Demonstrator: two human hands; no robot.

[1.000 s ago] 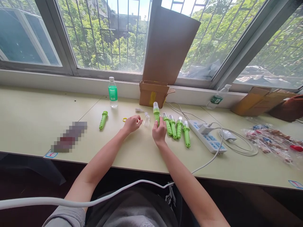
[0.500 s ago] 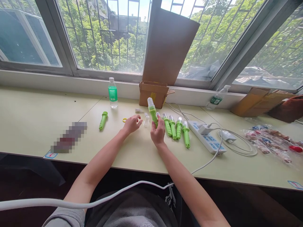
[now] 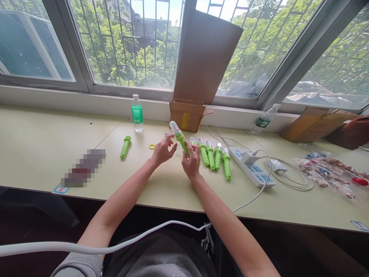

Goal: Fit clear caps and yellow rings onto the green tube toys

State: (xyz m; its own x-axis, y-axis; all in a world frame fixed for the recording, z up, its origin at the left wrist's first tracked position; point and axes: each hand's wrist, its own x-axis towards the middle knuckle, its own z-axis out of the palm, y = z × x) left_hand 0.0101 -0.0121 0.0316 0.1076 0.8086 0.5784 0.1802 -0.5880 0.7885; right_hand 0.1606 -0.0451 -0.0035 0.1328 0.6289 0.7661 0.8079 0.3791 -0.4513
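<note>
Right hand [image 3: 191, 163] clamps green tube [image 3: 180, 138]; left hand [image 3: 162, 151] open, fingertips beside it.

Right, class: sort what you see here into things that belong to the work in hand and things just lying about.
In the work:
- green tool with clear cap, gripped by the right hand
- left hand, reaching for it
- row of finished green tools
- lone green handle
- yellow ring

Lying about:
- water bottle
- cardboard box
- power strip
- bag of wrapped items
</note>
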